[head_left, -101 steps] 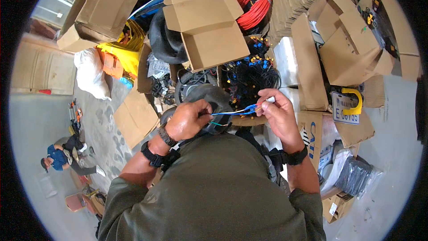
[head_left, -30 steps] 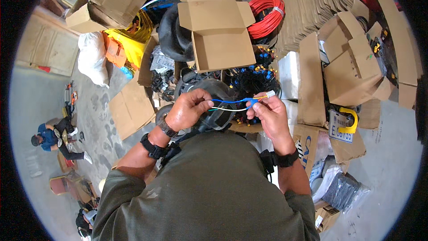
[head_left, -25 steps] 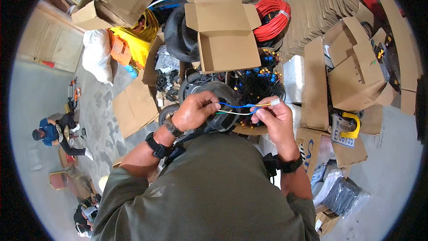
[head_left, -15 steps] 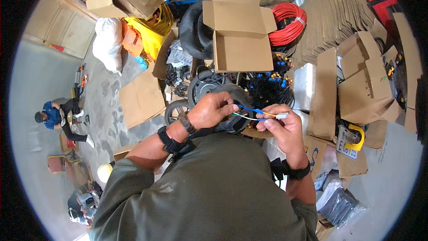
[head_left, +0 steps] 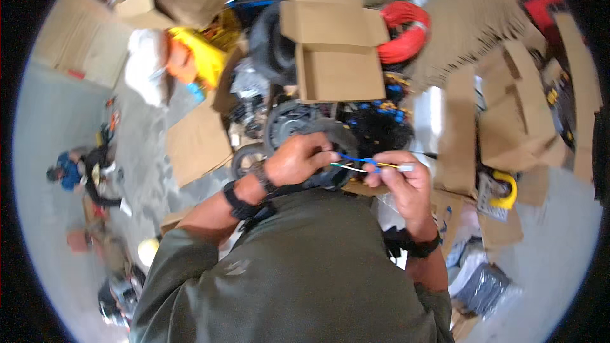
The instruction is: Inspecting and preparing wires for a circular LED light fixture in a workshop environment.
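Note:
My left hand (head_left: pixel 297 160) is closed in a pinch on one end of a short wire harness (head_left: pixel 351 158) with blue, white, green and yellow strands. The thumb and fingers of my right hand (head_left: pixel 408 185) grip its other end, beside a small white plug connector (head_left: pixel 405 167). Between the two hands the strands spread slightly apart. Both hands hold it in front of my chest, above a black tyre (head_left: pixel 343 136). My left fingertips hide the wire ends there.
An open cardboard box (head_left: pixel 340 73) stands just beyond my hands. Black cables with blue and yellow connectors (head_left: pixel 384 117) lie beside it, with a coil of red hose or cable (head_left: pixel 405 33) behind. At the far left a person (head_left: pixel 70 168) sits near the wall.
The surroundings have shifted slightly left and blurred as the view turned. Both hands keep their grip on the wires; the white connector sits slightly farther right.

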`<control>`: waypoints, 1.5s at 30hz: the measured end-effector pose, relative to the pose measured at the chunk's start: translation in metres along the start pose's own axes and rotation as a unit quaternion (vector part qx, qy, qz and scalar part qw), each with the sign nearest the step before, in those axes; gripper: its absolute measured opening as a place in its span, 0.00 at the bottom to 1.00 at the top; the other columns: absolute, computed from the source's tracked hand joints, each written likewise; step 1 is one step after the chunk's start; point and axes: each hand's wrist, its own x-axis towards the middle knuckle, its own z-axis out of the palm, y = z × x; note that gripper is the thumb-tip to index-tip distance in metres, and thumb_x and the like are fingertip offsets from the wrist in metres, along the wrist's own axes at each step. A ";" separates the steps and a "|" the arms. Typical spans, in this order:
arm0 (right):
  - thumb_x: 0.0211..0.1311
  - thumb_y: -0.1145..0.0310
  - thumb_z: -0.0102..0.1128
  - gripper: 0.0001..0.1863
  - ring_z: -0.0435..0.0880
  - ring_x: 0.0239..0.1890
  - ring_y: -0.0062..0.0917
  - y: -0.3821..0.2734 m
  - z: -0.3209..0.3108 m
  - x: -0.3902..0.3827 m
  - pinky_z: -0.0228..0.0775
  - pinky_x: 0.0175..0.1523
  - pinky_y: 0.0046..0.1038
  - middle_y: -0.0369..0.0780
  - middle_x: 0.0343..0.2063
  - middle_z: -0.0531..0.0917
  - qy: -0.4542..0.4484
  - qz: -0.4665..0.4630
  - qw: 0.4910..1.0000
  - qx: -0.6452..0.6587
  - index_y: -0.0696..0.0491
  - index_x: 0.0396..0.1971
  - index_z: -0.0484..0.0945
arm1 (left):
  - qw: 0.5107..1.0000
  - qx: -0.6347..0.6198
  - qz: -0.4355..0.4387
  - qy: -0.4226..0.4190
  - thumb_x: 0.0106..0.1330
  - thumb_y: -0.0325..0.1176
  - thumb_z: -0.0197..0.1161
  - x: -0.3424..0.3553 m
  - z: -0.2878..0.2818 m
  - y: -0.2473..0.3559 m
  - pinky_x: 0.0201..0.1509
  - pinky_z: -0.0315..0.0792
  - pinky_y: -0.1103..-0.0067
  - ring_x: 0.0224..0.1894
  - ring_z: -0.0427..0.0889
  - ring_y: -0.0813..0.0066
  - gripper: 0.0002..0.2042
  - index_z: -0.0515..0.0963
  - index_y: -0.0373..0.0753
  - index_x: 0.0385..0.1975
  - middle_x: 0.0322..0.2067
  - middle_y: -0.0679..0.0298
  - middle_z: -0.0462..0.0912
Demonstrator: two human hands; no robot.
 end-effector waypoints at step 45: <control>0.66 0.69 0.55 0.11 0.73 0.24 0.22 -0.155 -0.107 -0.323 0.65 0.28 0.21 0.43 0.28 0.80 0.683 -0.429 0.566 -0.169 0.61 0.40 0.75 | 0.988 -0.075 0.002 -0.136 0.62 0.24 0.62 0.039 0.025 -0.016 0.28 0.70 0.86 0.26 0.73 0.86 0.06 0.77 0.34 0.38 0.32 0.66 0.82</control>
